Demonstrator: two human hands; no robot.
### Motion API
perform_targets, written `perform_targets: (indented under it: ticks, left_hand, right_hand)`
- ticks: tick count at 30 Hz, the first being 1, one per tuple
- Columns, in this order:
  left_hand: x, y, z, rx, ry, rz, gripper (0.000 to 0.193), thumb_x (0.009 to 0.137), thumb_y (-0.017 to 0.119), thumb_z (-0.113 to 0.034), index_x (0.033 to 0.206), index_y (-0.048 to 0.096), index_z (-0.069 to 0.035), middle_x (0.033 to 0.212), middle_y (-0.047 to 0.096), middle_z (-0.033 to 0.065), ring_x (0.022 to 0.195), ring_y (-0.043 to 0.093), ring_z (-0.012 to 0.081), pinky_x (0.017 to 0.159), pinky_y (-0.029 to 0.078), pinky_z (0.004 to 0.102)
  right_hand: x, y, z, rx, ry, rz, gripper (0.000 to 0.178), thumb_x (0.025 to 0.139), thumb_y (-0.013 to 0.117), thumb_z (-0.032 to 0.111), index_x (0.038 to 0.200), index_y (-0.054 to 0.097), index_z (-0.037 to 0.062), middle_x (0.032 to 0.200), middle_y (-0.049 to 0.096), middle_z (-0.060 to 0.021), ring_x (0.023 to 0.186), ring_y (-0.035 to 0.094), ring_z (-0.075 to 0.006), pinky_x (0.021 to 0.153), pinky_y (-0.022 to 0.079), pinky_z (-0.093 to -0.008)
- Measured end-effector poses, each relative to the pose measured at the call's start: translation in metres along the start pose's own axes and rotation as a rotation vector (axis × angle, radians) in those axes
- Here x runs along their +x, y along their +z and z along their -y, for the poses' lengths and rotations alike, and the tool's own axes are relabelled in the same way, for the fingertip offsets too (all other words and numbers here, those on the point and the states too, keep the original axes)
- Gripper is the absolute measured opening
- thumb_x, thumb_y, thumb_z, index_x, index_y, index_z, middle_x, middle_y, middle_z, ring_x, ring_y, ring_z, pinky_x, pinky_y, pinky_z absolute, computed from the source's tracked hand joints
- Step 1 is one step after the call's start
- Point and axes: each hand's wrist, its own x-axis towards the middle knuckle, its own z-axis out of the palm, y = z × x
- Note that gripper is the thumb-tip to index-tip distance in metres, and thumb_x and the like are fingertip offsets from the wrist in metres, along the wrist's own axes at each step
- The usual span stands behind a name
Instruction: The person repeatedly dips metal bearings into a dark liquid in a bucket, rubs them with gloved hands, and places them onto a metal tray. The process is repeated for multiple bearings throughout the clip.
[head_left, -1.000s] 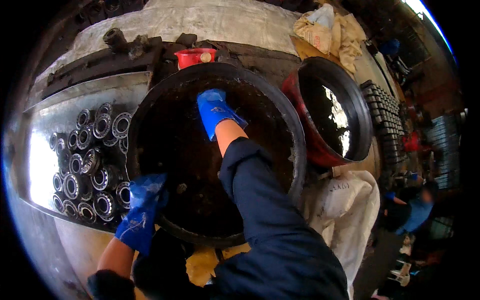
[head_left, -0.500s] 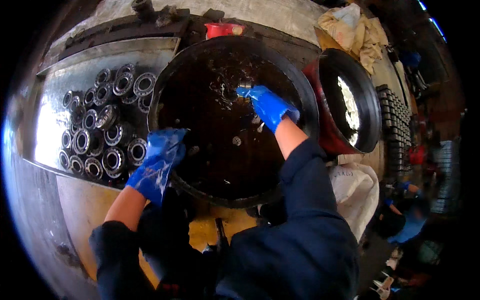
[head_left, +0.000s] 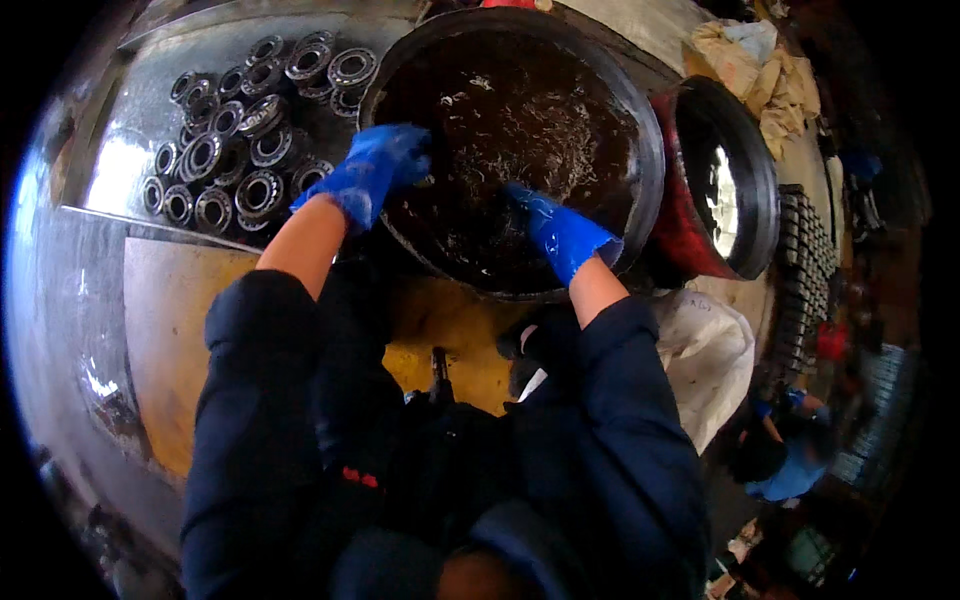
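Observation:
A large round tub [head_left: 648, 150] of dark liquid stands in front of me, its surface broken by ripples and light glints. My left hand [head_left: 375, 172], in a blue rubber glove, is over the tub's left rim. Its fingers look curled and are a little blurred; anything in them is hidden under the glove. My right hand [head_left: 565, 232], gloved the same way, reaches in over the near right side. Its fingertips dip into the dark liquid, so their grip does not show. Several ring-shaped metal bearings [head_left: 262, 195] lie heaped just left of my left hand.
The bearings lie on a shiny metal tray [head_left: 125, 130]. Right of the tub stands a red drum [head_left: 685, 235]; a white sack [head_left: 715, 350] is below it. Metal parts are stacked in rows [head_left: 800, 235] at the far right, with another person [head_left: 795, 460] nearer.
The view has shifted, so the tub sits higher. My right hand has moved nearer within the tub, and the liquid is more rippled. My left hand has moved further in over the rim.

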Motion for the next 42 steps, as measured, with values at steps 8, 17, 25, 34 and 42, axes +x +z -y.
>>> perform_targets:
  ticks: [8,17,25,34,42]
  left_hand:
    - [-0.002,-0.053,-0.135,-1.039,0.069,-0.411,0.036,0.095,0.076,-0.023,0.127,0.07,-0.007,0.117,0.074,0.0112,0.107,0.069,0.0212,0.098,0.054,0.0324]
    - [-0.033,-0.054,-0.148,-1.189,0.039,-0.298,0.041,0.1,0.071,-0.031,0.132,0.067,-0.007,0.122,0.072,0.0096,0.113,0.067,0.0183,0.103,0.051,0.0318]
    - [-0.024,-0.058,-0.131,-1.299,0.088,-0.222,0.045,0.103,0.066,-0.035,0.138,0.062,-0.008,0.129,0.07,0.0106,0.12,0.066,0.0211,0.106,0.05,0.0343]
    - [-0.021,-0.053,-0.117,-1.499,0.09,-0.172,0.05,0.105,0.061,-0.043,0.142,0.059,-0.01,0.138,0.066,0.0165,0.127,0.065,0.0274,0.109,0.05,0.0408]
    - [-0.017,-0.053,-0.124,-1.587,0.132,-0.152,0.052,0.106,0.057,-0.045,0.144,0.056,-0.01,0.142,0.063,0.018,0.131,0.062,0.0293,0.111,0.049,0.0422]
  right_hand:
    - [-0.042,0.002,-0.014,-0.15,0.037,-0.006,0.06,0.083,0.079,0.045,0.126,0.073,0.0039,0.124,0.074,-0.0182,0.118,0.068,-0.0312,0.101,0.05,-0.0455]
    - [-0.037,-0.002,-0.066,-0.377,-0.021,0.152,0.057,0.081,0.081,0.04,0.121,0.074,-0.0004,0.119,0.075,-0.0202,0.114,0.07,-0.0301,0.099,0.051,-0.0432]
    - [-0.026,0.011,-0.067,-0.548,0.046,0.158,0.065,0.076,0.081,0.048,0.122,0.073,0.0038,0.121,0.073,-0.0233,0.113,0.069,-0.0391,0.099,0.052,-0.0435]
    - [-0.025,0.017,-0.062,-0.585,0.009,0.179,0.048,0.089,0.077,0.038,0.12,0.073,0.002,0.107,0.076,-0.0113,0.099,0.069,-0.0226,0.094,0.05,-0.0382]
    - [-0.014,0.0,-0.061,-0.269,0.227,0.195,0.051,0.089,0.078,0.042,0.119,0.073,0.0019,0.105,0.075,-0.0097,0.092,0.068,-0.0221,0.091,0.05,-0.0376]
